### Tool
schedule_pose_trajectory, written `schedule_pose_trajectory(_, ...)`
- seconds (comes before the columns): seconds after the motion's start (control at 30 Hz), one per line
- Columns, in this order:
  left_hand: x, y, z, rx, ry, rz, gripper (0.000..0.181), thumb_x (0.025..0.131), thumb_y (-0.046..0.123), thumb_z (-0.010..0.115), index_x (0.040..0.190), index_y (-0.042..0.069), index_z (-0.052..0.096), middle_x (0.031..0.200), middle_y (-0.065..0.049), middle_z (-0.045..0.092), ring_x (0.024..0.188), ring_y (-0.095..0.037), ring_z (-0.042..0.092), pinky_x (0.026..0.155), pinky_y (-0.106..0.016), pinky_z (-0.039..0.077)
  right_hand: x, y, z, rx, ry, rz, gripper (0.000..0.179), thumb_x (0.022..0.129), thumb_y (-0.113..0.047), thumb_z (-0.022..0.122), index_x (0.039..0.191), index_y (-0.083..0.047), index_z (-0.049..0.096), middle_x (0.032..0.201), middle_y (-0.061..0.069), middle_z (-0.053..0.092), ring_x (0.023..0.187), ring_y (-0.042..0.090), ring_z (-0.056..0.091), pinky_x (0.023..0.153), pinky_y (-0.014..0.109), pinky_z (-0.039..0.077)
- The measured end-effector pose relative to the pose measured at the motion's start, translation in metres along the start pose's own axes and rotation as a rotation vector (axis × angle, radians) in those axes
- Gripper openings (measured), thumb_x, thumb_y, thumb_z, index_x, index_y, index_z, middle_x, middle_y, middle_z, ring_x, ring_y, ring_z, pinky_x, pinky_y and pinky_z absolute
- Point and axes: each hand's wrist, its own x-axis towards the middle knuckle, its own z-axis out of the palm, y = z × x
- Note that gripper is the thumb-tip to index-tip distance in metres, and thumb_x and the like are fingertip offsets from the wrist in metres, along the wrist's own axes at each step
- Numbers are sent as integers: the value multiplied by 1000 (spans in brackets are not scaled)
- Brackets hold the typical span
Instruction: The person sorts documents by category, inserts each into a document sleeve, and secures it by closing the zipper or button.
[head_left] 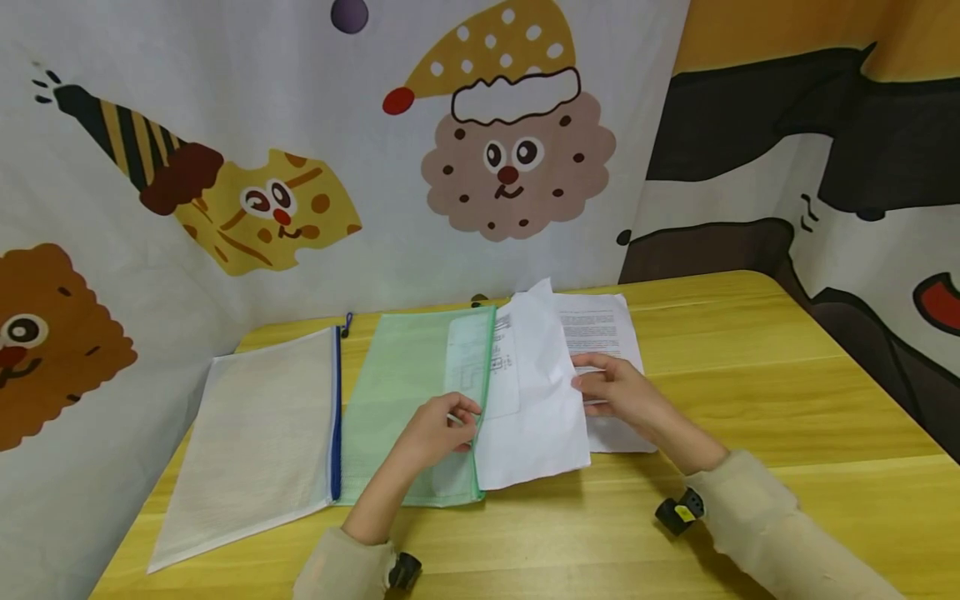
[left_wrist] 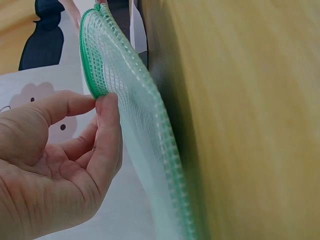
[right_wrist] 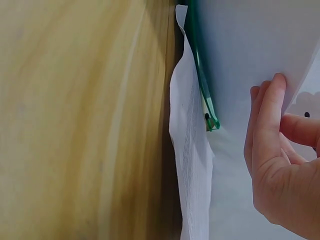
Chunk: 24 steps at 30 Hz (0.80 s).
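Observation:
A light-green mesh zipper pouch [head_left: 405, 367] lies flat at mid-table, its zippered edge on the right. My left hand [head_left: 442, 429] pinches that edge between thumb and index finger, and the left wrist view shows the green rim [left_wrist: 89, 65] lifted off the table. White paper [head_left: 536, 417] sticks out of the pouch's right side, partly inside it; a printed drawing shows near the rim. Thumb and fingers of my right hand [head_left: 618, 396] pinch the paper's right edge, holding it raised. Beneath and to the right lies a printed text sheet [head_left: 600, 329] on the table.
A whitish mesh pouch [head_left: 258, 433] with a blue zipper lies left of the green one, their edges meeting. The yellow wood-grain table [head_left: 765, 375] extends to the right. Behind it hangs a cartoon-printed cloth [head_left: 360, 108].

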Motion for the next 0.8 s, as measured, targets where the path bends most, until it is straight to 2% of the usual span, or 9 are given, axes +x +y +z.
schedule_pose_trajectory(0.37, 0, 0, 0, 12, 16, 15, 21, 94, 3, 58, 114, 0, 64, 97, -12, 62, 77, -15, 61, 72, -33, 61, 5, 5, 8, 20, 14, 15, 46, 102, -7, 53, 144, 6, 40, 104, 3, 71, 89, 9, 69, 75, 23, 59)
schedule_pose_trajectory(0.8, 1, -1, 1, 18, 19, 45, 23, 93, 3, 58, 116, 0, 64, 98, -11, 62, 76, -14, 60, 72, -31, 61, 11, 9, 20, 30, 24, 12, 45, 101, -7, 54, 143, 5, 43, 100, 0, 71, 88, 8, 70, 72, 22, 59)
